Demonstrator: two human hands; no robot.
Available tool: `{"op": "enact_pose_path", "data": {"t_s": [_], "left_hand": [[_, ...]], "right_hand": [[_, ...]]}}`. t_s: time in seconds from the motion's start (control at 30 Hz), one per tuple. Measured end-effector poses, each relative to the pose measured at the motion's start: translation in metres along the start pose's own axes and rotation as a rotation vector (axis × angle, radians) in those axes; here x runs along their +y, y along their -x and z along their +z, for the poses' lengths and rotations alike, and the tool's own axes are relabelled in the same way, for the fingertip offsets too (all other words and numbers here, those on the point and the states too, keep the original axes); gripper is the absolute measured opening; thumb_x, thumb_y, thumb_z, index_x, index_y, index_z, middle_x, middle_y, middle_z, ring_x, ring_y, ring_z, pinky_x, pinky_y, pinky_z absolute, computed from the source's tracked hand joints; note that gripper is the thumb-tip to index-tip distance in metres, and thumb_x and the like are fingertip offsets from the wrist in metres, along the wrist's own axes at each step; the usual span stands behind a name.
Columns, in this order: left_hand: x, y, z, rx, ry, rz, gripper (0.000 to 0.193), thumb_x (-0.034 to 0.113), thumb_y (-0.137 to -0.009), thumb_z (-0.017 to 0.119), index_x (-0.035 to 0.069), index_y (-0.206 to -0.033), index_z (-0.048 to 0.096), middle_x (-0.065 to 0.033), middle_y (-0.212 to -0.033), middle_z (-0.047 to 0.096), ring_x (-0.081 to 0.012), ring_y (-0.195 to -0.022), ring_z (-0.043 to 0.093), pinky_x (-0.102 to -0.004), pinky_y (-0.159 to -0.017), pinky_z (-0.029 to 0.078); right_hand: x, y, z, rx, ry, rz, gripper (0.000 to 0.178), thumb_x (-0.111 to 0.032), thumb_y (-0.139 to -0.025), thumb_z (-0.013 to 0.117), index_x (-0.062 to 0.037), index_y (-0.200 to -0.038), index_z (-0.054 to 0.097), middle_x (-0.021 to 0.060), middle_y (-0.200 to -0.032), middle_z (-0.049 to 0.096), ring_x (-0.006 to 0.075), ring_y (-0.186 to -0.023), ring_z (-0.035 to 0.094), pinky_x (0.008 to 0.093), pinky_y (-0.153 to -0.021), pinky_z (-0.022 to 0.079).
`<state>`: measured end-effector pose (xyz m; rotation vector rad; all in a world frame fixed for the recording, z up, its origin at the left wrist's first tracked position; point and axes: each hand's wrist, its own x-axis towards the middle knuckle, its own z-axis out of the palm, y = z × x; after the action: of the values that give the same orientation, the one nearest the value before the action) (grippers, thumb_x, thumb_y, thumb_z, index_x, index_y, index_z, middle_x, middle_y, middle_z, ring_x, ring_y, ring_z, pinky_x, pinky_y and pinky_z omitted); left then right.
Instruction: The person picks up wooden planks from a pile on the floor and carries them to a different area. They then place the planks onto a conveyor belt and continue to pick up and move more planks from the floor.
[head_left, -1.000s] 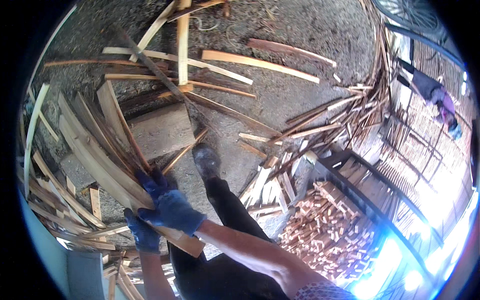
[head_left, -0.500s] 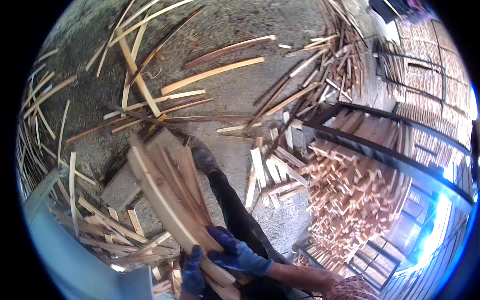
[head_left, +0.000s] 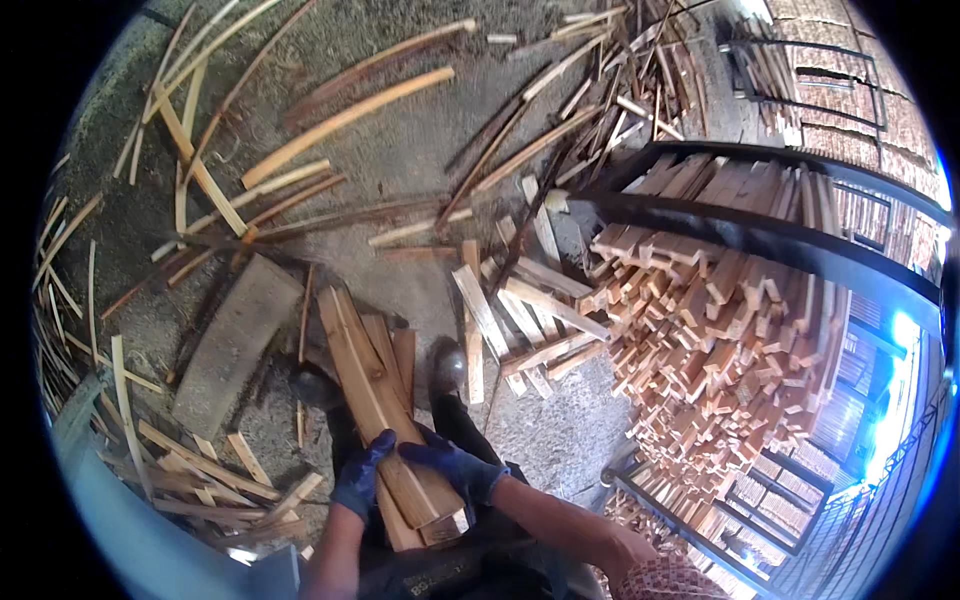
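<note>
A bundle of several flat wooden slats (head_left: 375,395) slants from upper left to lower right in front of me. My left hand (head_left: 357,478), in a dark blue glove, grips its left side near the lower end. My right hand (head_left: 455,470), gloved the same, wraps over its right edge. The cut ends of the bundle (head_left: 440,525) point toward my body. Below it my dark trouser legs and shoes (head_left: 447,365) stand on the grey ground.
A black metal rack (head_left: 760,240) at right holds a tall stack of short cut wood pieces (head_left: 700,340). Loose slats lie scattered over the concrete floor (head_left: 400,170). A wide grey plank (head_left: 235,340) lies at left, beside more offcuts (head_left: 200,470).
I have turned right, so the rack of stacked wood now fills the right side. The bundle stays in both hands and has swung nearer to my body.
</note>
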<state>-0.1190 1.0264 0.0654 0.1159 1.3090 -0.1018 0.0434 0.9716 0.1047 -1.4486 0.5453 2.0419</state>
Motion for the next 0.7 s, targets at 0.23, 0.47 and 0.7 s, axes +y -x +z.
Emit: {"op": "enact_pose_path", "data": {"t_s": [0.23, 0.47, 0.7], "left_hand": [[-0.041, -0.012, 0.018, 0.121, 0.127, -0.089, 0.067, 0.040, -0.078, 0.073, 0.001, -0.125, 0.048, -0.0100, -0.104, 0.061, -0.0239, -0.092, 0.061, -0.0345, -0.084, 0.050], [-0.029, -0.017, 0.053, 0.162, 0.110, -0.093, 0.066, 0.040, -0.080, 0.070, 0.004, -0.129, 0.045, -0.0106, -0.111, 0.058, -0.0249, -0.098, 0.059, -0.0366, -0.087, 0.049], [-0.057, -0.004, 0.021, 0.084, 0.132, -0.063, 0.070, 0.043, -0.080, 0.070, 0.006, -0.133, 0.043, -0.0142, -0.118, 0.055, -0.0314, -0.103, 0.057, -0.0423, -0.089, 0.049]], "right_hand": [[0.038, -0.011, -0.039, 0.039, 0.297, -0.246, 0.086, -0.040, -0.084, 0.067, -0.0015, -0.145, 0.020, 0.0178, -0.131, 0.047, 0.0202, -0.122, 0.044, 0.0273, -0.102, 0.034], [0.007, 0.011, -0.063, -0.003, 0.516, -0.321, 0.087, -0.046, -0.082, 0.067, -0.0001, -0.144, 0.024, 0.0216, -0.134, 0.043, 0.0265, -0.124, 0.043, 0.0316, -0.103, 0.034], [0.062, 0.026, -0.031, 0.255, 0.437, -0.515, 0.078, -0.035, -0.082, 0.069, 0.0025, -0.139, 0.032, 0.0276, -0.132, 0.040, 0.0368, -0.124, 0.041, 0.0377, -0.102, 0.035]]}}
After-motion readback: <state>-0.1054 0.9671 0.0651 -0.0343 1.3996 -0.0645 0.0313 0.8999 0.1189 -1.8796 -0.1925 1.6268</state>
